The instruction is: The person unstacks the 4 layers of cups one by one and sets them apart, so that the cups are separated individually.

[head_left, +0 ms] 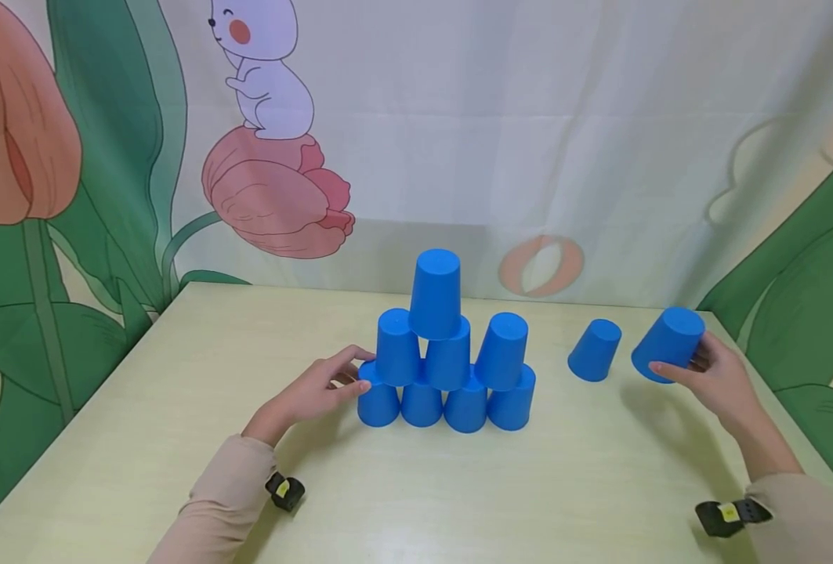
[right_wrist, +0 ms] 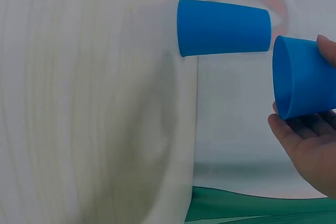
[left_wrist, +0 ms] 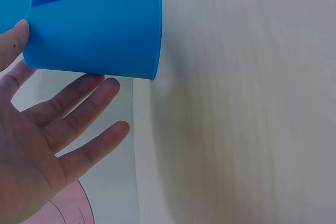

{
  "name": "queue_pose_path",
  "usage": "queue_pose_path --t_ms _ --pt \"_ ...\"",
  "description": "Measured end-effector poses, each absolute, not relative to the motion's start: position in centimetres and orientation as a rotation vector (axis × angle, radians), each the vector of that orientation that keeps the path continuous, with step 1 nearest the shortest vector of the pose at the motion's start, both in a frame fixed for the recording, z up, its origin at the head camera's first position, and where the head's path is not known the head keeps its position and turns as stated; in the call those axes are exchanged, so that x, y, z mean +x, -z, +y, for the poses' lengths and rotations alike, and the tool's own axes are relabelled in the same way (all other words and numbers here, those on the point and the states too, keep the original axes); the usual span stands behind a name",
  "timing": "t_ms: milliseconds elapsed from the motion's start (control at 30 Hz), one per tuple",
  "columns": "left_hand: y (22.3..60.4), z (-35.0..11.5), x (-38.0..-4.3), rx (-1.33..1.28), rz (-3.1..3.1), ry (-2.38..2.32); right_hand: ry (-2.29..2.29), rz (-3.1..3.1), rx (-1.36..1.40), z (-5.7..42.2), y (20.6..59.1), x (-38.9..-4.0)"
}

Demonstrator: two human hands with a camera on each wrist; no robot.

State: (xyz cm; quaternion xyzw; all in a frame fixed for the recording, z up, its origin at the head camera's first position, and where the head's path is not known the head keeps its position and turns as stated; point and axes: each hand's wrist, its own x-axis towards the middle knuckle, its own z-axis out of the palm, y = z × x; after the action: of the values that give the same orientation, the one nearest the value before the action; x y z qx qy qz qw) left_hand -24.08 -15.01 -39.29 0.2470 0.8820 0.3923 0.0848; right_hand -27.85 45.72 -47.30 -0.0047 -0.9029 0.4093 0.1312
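Observation:
Blue plastic cups stand upside down in a stacked pyramid on the table. Several form the bottom row, three the middle row, and a single top cup (head_left: 436, 294) spans the left and middle ones. My left hand (head_left: 324, 388) is at the pyramid's left end, thumb and a finger touching the outermost bottom cup (left_wrist: 94, 35), the other fingers spread fairly straight. At the right, my right hand (head_left: 722, 380) grips a blue cup (head_left: 666, 345) from its side, above the table and tilted, its mouth downward. Between it and the pyramid stands another upside-down cup (head_left: 595, 350).
The pale wooden table (head_left: 458, 501) runs back to a printed curtain (head_left: 599, 157) with tulips and a white animal. Each wrist wears a small black camera, the left one (head_left: 285, 492) and the right one (head_left: 729, 517) close above the tabletop.

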Motion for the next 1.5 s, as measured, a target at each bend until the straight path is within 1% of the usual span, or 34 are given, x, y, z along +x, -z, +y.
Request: queue_pose_path --t_ms 567,767,1033,1133,1300,1500 --pt "39.2 -15.0 -24.1 0.743 2.625 -1.177 -1.271 -2.672 -0.125 43.9 45.8 -28.6" --pt "39.3 -15.0 -24.1 0.707 2.623 -1.184 -1.260 -2.699 -0.176 43.7 46.1 -29.3" --pt "39.1 -15.1 -24.0 0.730 2.613 -1.188 -1.242 -2.762 -0.181 43.2 46.5 -29.5" --pt "39.1 -15.1 -24.0 0.731 2.618 -1.183 -1.257 -2.793 -0.191 41.7 45.1 -28.7" --pt "39.2 -15.0 -24.0 0.732 2.618 -1.183 -1.337 -2.836 -0.251 38.5 41.8 -26.6" --pt "39.2 -15.0 -24.0 0.733 2.614 -1.185 -1.334 -2.888 -0.286 37.5 41.1 -26.0"
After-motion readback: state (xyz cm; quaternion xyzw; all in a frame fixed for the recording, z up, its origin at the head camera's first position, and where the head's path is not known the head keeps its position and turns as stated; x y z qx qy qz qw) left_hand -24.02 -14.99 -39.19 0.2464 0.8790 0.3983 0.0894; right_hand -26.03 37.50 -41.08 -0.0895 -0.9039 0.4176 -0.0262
